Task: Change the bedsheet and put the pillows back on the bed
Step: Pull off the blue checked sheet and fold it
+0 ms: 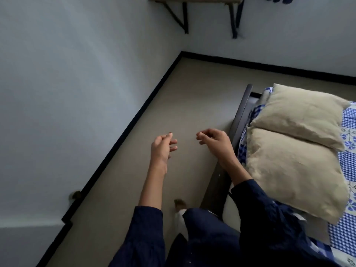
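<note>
Left hand [163, 147] and right hand [213, 140] hover over floor, fingers loosely curled, empty. Near pillow [294, 170], far pillow [296, 116] overlap on checked bedsheet [344, 236], rightward; right hand nearer.

Near pillow [294, 174] and far pillow [300, 114] are showing plain beige; bedsheet [346, 164] is showing blue-white checks, floral patches; bed frame [238, 116], skirting [136, 116] are showing black; right sleeve [269, 224] showing navy.

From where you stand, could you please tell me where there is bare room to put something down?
The strip of floor between the skirting and the bed frame is bare, widest toward the far corner. The bed end is crowded: the far pillow and near pillow cover it, with sheet showing only at the edges.
</note>
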